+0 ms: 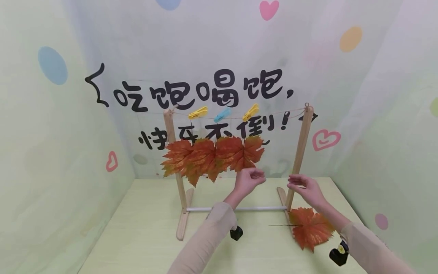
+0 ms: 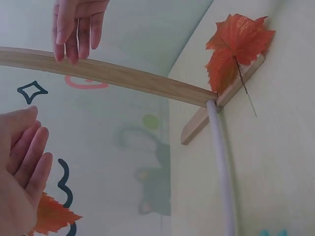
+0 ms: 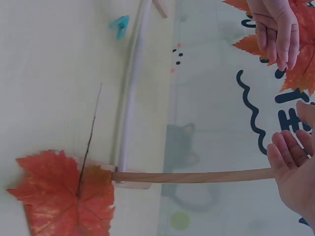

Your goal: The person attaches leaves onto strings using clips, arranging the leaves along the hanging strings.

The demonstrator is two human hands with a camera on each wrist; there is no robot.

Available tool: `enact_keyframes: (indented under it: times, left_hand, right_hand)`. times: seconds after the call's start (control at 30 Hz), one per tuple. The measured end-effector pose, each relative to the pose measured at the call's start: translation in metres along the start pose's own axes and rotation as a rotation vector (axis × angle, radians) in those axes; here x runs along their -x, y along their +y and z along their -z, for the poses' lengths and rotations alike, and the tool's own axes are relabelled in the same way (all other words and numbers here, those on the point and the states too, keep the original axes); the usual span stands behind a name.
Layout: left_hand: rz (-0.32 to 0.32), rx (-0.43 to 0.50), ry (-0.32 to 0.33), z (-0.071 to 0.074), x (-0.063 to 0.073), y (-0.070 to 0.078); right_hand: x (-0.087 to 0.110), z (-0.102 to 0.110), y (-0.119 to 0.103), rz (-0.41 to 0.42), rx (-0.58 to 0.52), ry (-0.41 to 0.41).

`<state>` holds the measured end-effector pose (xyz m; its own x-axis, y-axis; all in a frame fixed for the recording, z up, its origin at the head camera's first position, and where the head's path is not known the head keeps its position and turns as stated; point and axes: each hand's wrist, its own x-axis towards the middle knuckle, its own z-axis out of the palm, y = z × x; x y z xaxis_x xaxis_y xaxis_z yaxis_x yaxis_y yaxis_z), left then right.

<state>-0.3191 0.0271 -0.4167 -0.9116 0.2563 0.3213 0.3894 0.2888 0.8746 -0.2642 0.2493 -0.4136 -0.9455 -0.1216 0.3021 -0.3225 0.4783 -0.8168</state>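
Note:
Three orange-red maple leaves (image 1: 204, 154) hang by their stems from a string, held by two yellow clothespins (image 1: 251, 112) and a blue clothespin (image 1: 222, 114). My left hand (image 1: 249, 179) is in front of the lower edge of the rightmost hanging leaf, fingers loosely bent and holding nothing. Near the right post of the wooden rack (image 1: 302, 152) my right hand (image 1: 307, 188) is raised, its fingers relaxed around nothing. A loose maple leaf (image 1: 311, 229) lies on the table over the rack's right foot, stem pointing left. On the table, the right wrist view shows a blue clothespin (image 3: 119, 26).
The rack's left post (image 1: 176, 160) stands behind the hanging leaves. A white bar (image 1: 261, 208) joins the two feet low down. The pale table (image 1: 137, 228) meets a printed backdrop (image 1: 219, 45) behind and at both sides.

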Motion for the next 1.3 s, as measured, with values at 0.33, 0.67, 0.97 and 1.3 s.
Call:
enact_keyframes:
  times: [0.33,0.67,0.97,1.3]
  left_hand:
    - [0.093,0.006,-0.058,-0.036,0.007,-0.021]
    - [0.126,-0.118,-0.110,-0.064,0.029,-0.053]
    - [0.226,-0.147,-0.160,-0.076,0.056,-0.082]
    - [0.244,-0.149,-0.258,-0.090,0.082,-0.091]
  right_hand:
    - [0.026,0.006,0.032,-0.055,-0.001,0.067]
    - [0.048,0.002,0.054,-0.143,-0.060,0.082]
    - [0.052,0.002,0.067,-0.123,-0.058,0.118]
    - [0.062,-0.005,0.076,-0.221,-0.088,0.051]
